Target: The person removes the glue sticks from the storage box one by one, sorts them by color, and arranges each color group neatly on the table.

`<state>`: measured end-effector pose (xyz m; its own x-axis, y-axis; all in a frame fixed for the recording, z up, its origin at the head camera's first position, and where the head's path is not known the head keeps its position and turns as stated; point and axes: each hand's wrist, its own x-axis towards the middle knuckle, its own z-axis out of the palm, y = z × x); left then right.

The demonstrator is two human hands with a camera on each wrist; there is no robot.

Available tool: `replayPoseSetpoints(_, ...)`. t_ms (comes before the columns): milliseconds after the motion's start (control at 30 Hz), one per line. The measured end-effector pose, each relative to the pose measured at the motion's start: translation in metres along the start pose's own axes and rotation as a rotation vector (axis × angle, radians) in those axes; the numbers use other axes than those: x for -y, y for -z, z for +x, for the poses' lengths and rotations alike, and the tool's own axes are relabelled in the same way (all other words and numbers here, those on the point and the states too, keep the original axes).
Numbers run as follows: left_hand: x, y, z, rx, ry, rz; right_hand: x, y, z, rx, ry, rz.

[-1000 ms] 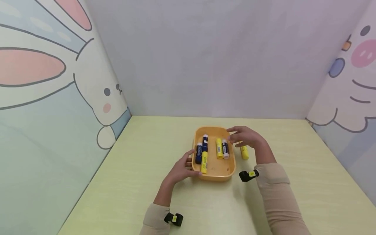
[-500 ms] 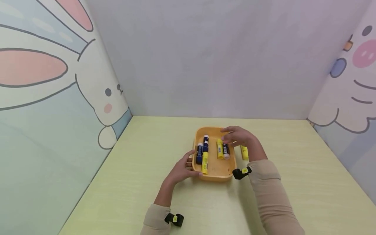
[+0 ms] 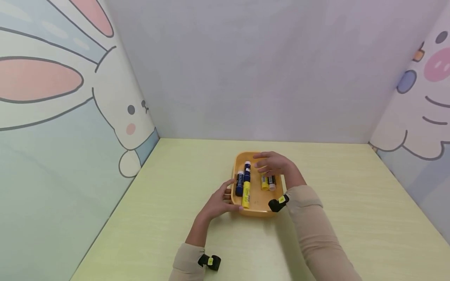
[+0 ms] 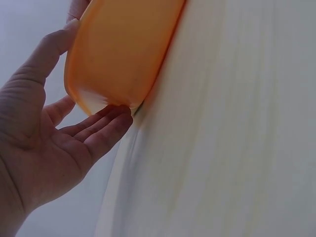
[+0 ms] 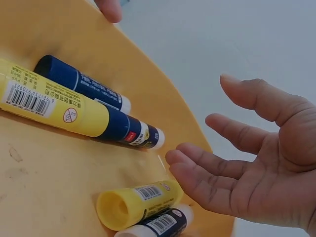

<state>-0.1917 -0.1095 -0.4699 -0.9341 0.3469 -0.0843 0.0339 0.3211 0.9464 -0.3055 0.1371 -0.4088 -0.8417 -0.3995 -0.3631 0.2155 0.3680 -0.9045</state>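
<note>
An orange tray holds several glue sticks. On its left side lie a blue glue stick and, beside it, another blue glue stick end to end with a yellow glue stick. On the right a short yellow glue stick lies against a dark blue one with a pale end. My left hand grips the tray's near left corner, thumb at the front rim and fingers against the side wall. My right hand hovers over the tray's far right part, fingers spread and holding nothing.
The tray stands on a pale yellow-green table. A plain grey wall rises behind it, with cartoon-printed panels at both sides. Black wrist straps sit on both sleeves.
My right hand has moved left, from beside the tray's right rim to over its inside. A yellow glue stick on the table is now hidden behind the right arm. My left hand stays put.
</note>
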Motion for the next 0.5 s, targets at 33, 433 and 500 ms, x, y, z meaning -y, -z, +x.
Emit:
replayPoseSetpoints(33, 0.0, 0.0, 0.0, 0.001, -0.002, -0.002, 0.0, -0.001, 0.003, -0.005, -0.01, 0.019)
replayPoseSetpoints(433, -0.002, 0.0, 0.0, 0.014, 0.0, -0.011, -0.004, -0.028, 0.022, -0.131, -0.025, 0.072)
replayPoseSetpoints(500, -0.006, 0.001, -0.002, 0.018, 0.005, -0.016, -0.002, -0.033, 0.024, -0.161, -0.042, 0.085)
